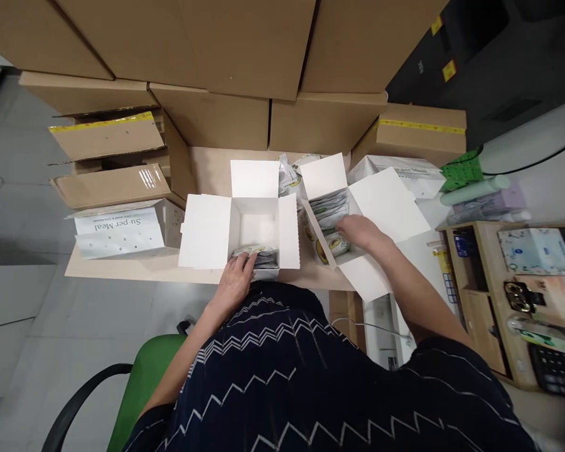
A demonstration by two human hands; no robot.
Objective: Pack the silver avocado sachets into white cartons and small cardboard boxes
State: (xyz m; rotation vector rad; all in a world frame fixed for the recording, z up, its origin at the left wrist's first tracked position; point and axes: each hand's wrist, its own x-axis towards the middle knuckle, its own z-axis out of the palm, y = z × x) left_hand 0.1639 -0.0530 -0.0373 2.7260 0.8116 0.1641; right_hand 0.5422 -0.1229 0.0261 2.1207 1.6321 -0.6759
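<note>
Just in front of me stands an open white box [206,231] with its flaps spread. Several flat printed pouches [265,256] stand along its near wall. My left hand [235,279] reaches over that wall, its fingers stretched out and resting on the pouches. To the right, a second open white box [388,204] sits at an angle, holding a row of grey-white pouches [328,206]. My right hand [360,232] is inside it, fingers together on a pouch with an avocado picture [336,243]. Its fingertips are partly hidden.
Cardboard boxes [221,119] form a wall behind the table [209,163]. Open cartons [113,185] and a Su-per Meal box [117,232] stand left. Loose pouches [289,176] lie behind the white boxes. A wooden organizer [480,301] is at right, a green chair [145,370] below left.
</note>
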